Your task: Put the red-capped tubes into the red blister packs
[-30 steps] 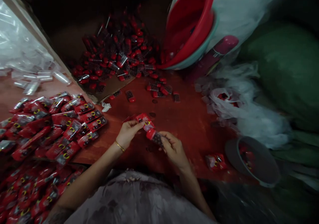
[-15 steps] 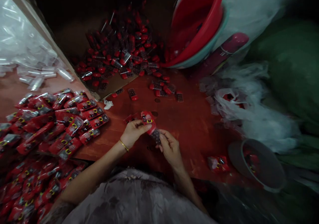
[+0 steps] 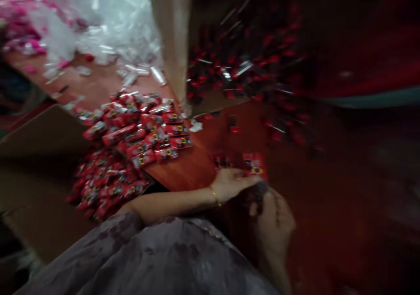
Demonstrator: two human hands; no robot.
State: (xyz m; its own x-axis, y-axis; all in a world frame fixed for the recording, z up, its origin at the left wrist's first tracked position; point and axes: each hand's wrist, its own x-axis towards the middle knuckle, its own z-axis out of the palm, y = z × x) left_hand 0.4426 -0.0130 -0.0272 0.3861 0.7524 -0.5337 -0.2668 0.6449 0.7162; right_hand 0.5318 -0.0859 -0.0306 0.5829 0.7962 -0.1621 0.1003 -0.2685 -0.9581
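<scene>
My left hand [image 3: 229, 185], with a gold bangle at its wrist, pinches a small red printed packet [image 3: 254, 164] between thumb and fingers. At the packet's lower end a small dark case [image 3: 260, 191] is gripped by the fingers of my right hand [image 3: 275, 214]. Blur hides whether the case is inside the packet or only against its mouth. Another red packet [image 3: 221, 159] lies flat on the table just beyond my left hand. A loose red-ended case [image 3: 234, 124] rests farther back.
Filled red packets [image 3: 147, 131] are heaped on the table [image 3: 179, 170] at left, more [image 3: 105, 183] in a cardboard box [image 3: 36, 164] below. Clear cases [image 3: 131, 37] and pink pieces [image 3: 24, 24] lie at back left. An open carton [image 3: 177, 37] spills red-ended cases [image 3: 249, 67]. A red basin [image 3: 370, 54] blurs at right.
My view has swung left, so everything appears farther right and the cardboard box and pink pieces come into sight. Both hands keep their hold on the packet and the case.
</scene>
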